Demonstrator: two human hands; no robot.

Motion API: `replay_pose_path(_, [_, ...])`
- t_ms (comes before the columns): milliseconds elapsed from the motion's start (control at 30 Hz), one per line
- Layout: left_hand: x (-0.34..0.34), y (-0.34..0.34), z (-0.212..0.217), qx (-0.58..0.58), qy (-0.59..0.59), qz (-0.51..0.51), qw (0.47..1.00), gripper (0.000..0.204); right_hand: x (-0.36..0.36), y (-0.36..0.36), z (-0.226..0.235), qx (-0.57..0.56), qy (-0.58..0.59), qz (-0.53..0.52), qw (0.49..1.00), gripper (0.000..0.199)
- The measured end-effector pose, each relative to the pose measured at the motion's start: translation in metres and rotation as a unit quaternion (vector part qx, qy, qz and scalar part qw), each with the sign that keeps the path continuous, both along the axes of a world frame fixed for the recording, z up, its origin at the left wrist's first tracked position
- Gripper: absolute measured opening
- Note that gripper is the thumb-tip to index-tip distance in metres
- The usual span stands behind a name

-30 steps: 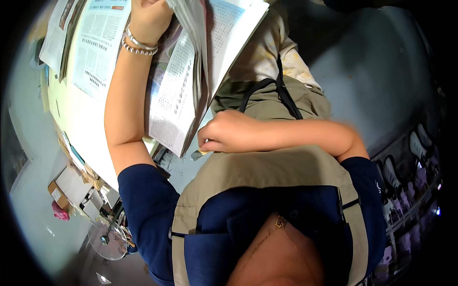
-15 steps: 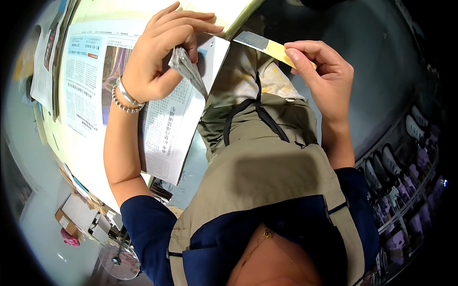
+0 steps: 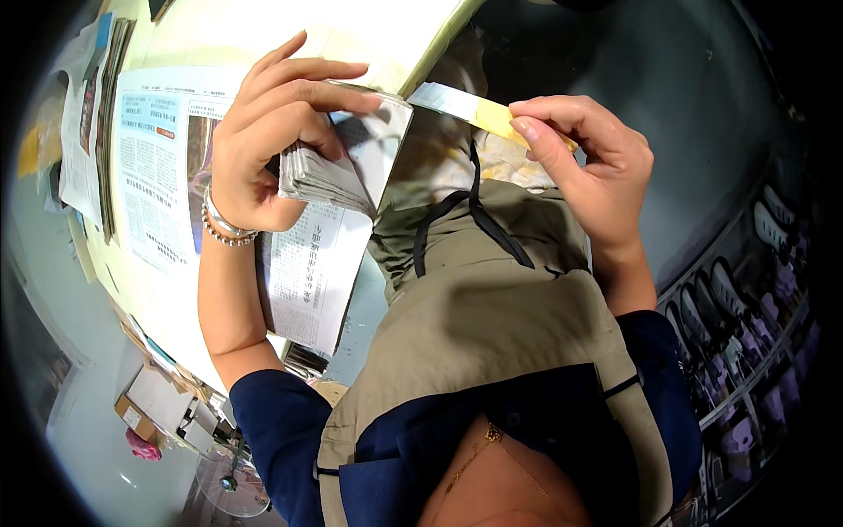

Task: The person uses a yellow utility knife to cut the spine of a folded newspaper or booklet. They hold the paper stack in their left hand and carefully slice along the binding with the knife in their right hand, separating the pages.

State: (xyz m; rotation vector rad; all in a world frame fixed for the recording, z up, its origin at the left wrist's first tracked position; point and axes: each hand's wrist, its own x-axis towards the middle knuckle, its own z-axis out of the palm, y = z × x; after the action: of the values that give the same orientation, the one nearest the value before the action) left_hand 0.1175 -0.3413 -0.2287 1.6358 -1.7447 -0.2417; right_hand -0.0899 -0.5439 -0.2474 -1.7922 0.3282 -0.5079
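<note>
My left hand (image 3: 268,145) is closed around a thick folded wad of newspaper (image 3: 320,183), its thumb below and its other fingers bent over the top. Beneath that hand a newspaper sheet (image 3: 307,285) hangs partly past the table's edge. Between thumb and fingertips, my right hand (image 3: 597,154) pinches the yellow end of a flat strip blade (image 3: 448,102). Its bare metal part points left and catches the light. The blade's tip is close to the right edge of the paper; whether they touch I cannot tell.
More newspaper (image 3: 145,176) lies on the pale table (image 3: 202,39), with a stack of papers (image 3: 110,132) farther left. A rack of shoes (image 3: 724,290) stands at the right. Beyond the table at lower left are a cardboard box (image 3: 136,417) and a fan (image 3: 230,483).
My left hand has shifted left and slightly down, and the folded wad shows more of its layers. The blade has turned from dark to bright, its tip slightly lower and farther left.
</note>
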Motion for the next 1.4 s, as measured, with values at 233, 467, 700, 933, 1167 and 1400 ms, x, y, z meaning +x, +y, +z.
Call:
replay_pose_path(233, [-0.024,-0.002,0.009,-0.005,0.090,0.139,0.986,0.029,0.000,-0.001,0.003,-0.021,0.001,0.014,1.000,0.010])
replay_pose_path(467, [-0.014,-0.003,0.004,0.000,0.004,0.071,0.997,0.013,0.002,-0.003,0.004,-0.055,0.002,0.014,0.998,0.010])
replay_pose_path(700, [-0.011,-0.004,0.005,0.023,-0.027,0.058,0.998,0.011,0.003,-0.005,0.007,-0.077,-0.001,0.033,0.997,0.011])
replay_pose_path(933, [-0.007,-0.004,0.005,0.052,-0.032,0.046,0.997,0.012,0.003,-0.005,0.006,-0.091,-0.024,0.032,0.995,0.012])
replay_pose_path(1167, [-0.004,-0.001,0.006,0.046,-0.030,0.026,0.998,0.013,0.003,-0.005,0.006,-0.095,-0.025,0.037,0.995,0.012])
replay_pose_path(1400, [-0.008,-0.006,0.004,0.038,-0.029,0.047,0.998,0.015,0.003,-0.004,0.006,-0.095,-0.020,0.031,0.995,0.013])
